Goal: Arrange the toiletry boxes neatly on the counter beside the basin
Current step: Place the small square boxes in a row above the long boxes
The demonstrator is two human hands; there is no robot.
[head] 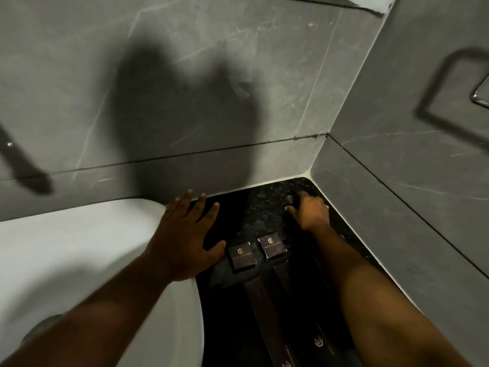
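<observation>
Two small dark square boxes with gold logos, the left box (242, 256) and the right box (272, 247), sit side by side on the black speckled counter (262, 207). Long dark boxes (260, 303) lie in front of them, running toward me; another long box (317, 337) shows a logo. My left hand (185, 234) lies flat and open across the basin rim, thumb touching the left box's corner. My right hand (308, 211) is at the back of the counter, fingers curled on a small dark object (290, 201) that is mostly hidden.
The white basin (79, 260) fills the left. Grey marble walls (211, 88) meet in a corner right behind the counter. A chrome towel ring (480, 94) hangs on the right wall. A dark cloth (225, 274) lies under the left box.
</observation>
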